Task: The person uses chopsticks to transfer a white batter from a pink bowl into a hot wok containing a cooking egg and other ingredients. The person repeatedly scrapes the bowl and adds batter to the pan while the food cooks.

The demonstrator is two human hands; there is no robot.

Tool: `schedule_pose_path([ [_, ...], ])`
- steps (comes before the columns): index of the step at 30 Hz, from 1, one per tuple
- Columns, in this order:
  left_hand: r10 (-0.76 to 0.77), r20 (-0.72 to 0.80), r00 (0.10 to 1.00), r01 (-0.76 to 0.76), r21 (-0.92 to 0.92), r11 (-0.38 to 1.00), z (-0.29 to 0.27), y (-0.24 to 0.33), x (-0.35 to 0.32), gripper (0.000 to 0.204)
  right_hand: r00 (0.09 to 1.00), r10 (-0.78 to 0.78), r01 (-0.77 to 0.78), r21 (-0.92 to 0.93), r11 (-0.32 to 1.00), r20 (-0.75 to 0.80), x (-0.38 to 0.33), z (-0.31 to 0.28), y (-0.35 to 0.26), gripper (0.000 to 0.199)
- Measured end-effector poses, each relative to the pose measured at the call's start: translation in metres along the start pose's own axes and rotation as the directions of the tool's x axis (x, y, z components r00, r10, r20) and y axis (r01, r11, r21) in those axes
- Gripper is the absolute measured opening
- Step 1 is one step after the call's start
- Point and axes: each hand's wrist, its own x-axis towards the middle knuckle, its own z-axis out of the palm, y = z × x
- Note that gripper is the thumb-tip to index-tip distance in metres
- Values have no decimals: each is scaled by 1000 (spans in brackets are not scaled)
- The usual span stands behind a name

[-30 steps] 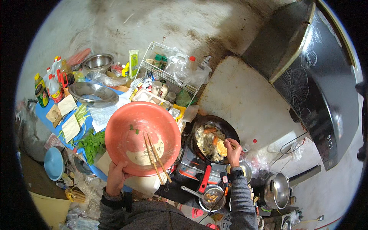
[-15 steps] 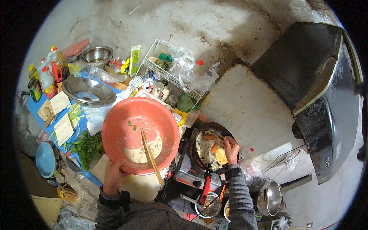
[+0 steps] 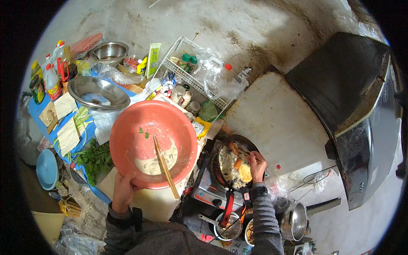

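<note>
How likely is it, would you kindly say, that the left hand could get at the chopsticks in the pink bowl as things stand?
Probably not without letting go: the left hand grips the rim of the pink bowl, though the chopsticks lie uncovered, leaning across the rim further right.

- The camera was on the person's head, the left one of two side by side.
- It looked down and ahead, so the grey sleeves [image 3: 264,216] came in from the bottom.
- The left hand [image 3: 123,189], the right hand [image 3: 257,165] and the pink bowl [image 3: 123,144] were near it. The wall [image 3: 221,21] was farther away.
- It saw very wide, in a round shape with black corners, and straight edges bent near the rim.
</note>
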Motion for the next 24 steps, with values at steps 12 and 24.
schedule_pose_path([
  [12,-10,1,1000,10,-30,999,0,-2,-2,35,975,-166,194,-204,959,147,-17,-15,-5,16],
  [24,-6,-20,1000,5,-43,999,5,2,-2,34,973,-138,176,-206,963,185,-15,-10,7,14],
])
